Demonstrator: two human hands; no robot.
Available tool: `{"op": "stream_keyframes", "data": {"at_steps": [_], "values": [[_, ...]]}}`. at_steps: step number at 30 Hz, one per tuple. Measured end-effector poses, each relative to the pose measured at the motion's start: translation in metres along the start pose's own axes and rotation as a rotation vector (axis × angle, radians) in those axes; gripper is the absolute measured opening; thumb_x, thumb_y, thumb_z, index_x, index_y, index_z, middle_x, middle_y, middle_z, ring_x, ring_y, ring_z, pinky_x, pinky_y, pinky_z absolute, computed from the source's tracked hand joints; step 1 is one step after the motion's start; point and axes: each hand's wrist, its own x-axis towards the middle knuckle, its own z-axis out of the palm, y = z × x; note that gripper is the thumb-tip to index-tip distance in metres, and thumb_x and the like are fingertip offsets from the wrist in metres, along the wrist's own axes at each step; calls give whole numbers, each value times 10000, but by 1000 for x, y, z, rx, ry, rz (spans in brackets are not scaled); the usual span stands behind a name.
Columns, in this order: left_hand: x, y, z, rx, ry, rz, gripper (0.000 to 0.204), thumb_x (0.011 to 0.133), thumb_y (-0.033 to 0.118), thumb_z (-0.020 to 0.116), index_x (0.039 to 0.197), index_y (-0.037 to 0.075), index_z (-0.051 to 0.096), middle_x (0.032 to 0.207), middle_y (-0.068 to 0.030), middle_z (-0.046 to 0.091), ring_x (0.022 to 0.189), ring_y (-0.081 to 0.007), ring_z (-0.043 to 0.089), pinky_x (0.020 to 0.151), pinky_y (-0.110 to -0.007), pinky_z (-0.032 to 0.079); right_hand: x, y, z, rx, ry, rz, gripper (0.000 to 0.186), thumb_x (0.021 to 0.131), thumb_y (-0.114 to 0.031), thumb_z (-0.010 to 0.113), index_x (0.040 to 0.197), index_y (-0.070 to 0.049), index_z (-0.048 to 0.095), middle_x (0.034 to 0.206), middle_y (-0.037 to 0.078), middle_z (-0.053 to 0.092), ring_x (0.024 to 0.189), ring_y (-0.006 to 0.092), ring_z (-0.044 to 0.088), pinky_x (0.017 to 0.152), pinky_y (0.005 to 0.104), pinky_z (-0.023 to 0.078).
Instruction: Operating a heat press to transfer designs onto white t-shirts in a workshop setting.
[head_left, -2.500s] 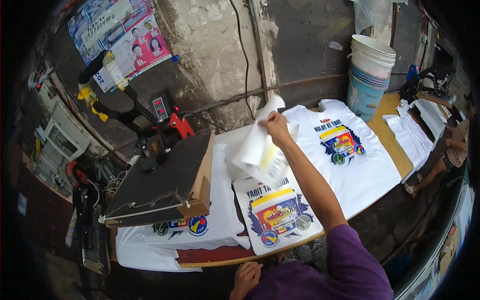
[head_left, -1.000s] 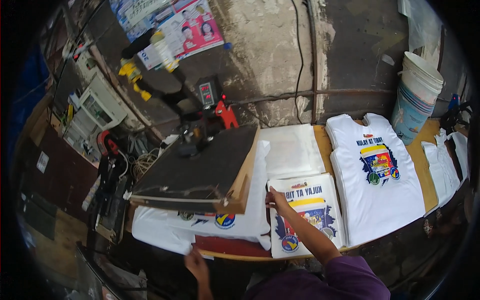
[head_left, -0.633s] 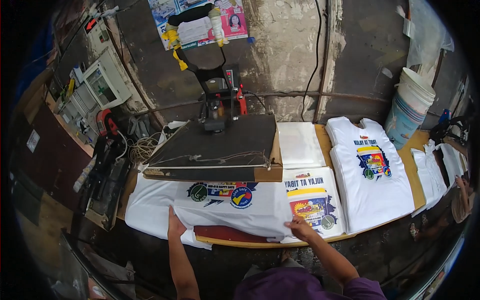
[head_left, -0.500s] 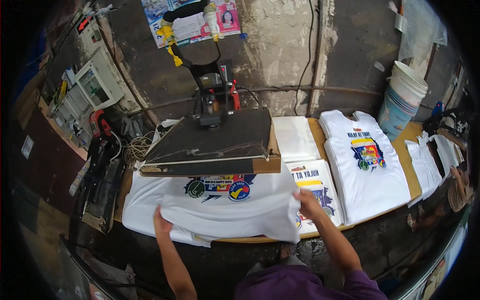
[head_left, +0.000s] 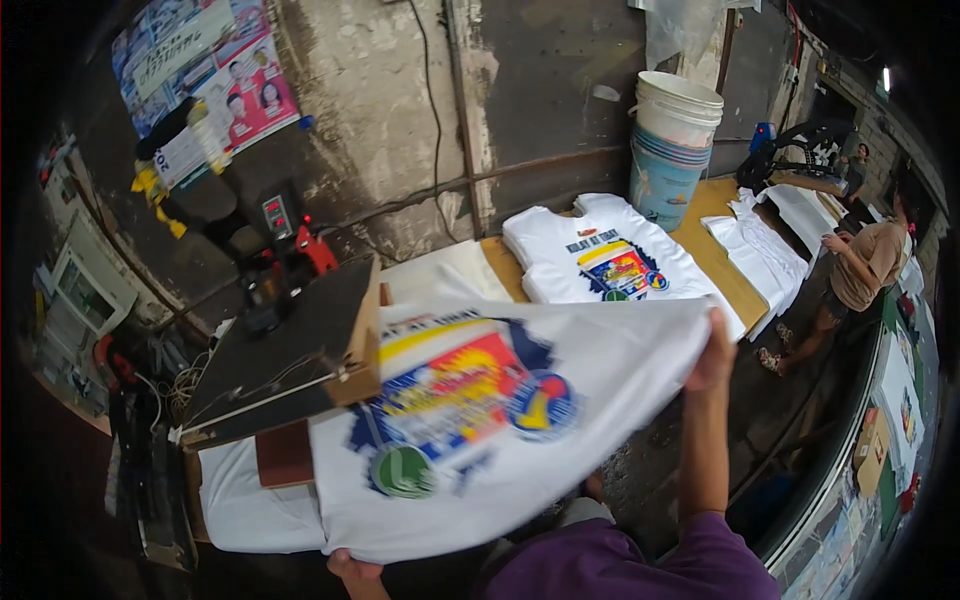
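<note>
A white T-shirt [head_left: 640,350] with a colourful printed design is stretched between my hands, slightly blurred. My left hand [head_left: 355,568] grips its lower left edge, low in the picture. Raised at the right, my right hand [head_left: 712,355] pinches the opposite end. The shirt's left part lies beside the dark upper plate of a heat press [head_left: 270,365]; whether any of it is under the plate I cannot tell. A reddish-brown pad [head_left: 284,456] shows below that plate, with white cloth [head_left: 258,505] beneath it.
A stack of printed white shirts [head_left: 600,235] lies on the wooden table [head_left: 712,225], beside stacked buckets [head_left: 672,150] and white sheets [head_left: 450,268]. More white shirts [head_left: 760,245] lie farther right, near another person [head_left: 868,265]. A green-topped table [head_left: 888,480] curves along the right side.
My view has turned right. The shirt has come out from the press towards the right, baring the brown pad. My right hand has risen with its end; my left hand is lower in the picture.
</note>
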Motion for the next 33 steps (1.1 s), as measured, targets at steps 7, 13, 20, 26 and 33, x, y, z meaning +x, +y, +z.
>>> {"op": "stream_keyframes", "data": {"at_steps": [7, 13, 20, 26, 33], "values": [[44, -71, 171, 330, 155, 344, 747, 864, 354, 580, 1461, 18, 282, 1363, -202, 459, 1183, -296, 522, 1014, -466, 428, 76, -145, -65, -565, 124, -645, 389, 838, -72, 722, 1199, -27, 586, 757, -51, 550, 657, 13, 471, 614, 158, 364], [129, -150, 331, 583, 68, 502, 362, 893, 71, 616, 1238, 54, 506, 952, -78, 607, 803, -156, 621, 753, -283, 541, 180, -231, -185, -607, -42, -472, 421, 787, -59, 738, 1179, 38, 619, 1051, 101, 652, 953, 150, 617, 909, 269, 450], [275, -259, 419, 696, 32, -39, 483, 851, -37, 621, 1313, -81, 485, 1196, -178, 590, 1033, -216, 611, 902, -304, 494, 363, -201, -245, -739, -150, 145, 615, 730, 20, 699, 1316, 68, 519, 1240, 204, 575, 1004, 204, 609, 838, 283, 499], [306, -269, 477, 421, -89, 123, 492, 882, -50, 579, 1359, 0, 470, 1200, -180, 593, 1014, -247, 631, 896, -351, 538, 421, -240, -270, -483, -209, 43, 578, 794, 4, 708, 1333, 52, 504, 1203, 194, 582, 960, 190, 616, 858, 290, 506], [210, -309, 480, 577, -86, 294, 593, 822, -54, 604, 1387, -46, 427, 1424, -165, 443, 1288, -255, 465, 1080, -362, 382, 344, -260, -320, -553, -248, -86, 681, 714, 27, 699, 1357, 54, 475, 1336, 161, 526, 1156, 205, 560, 1006, 314, 433]]}}
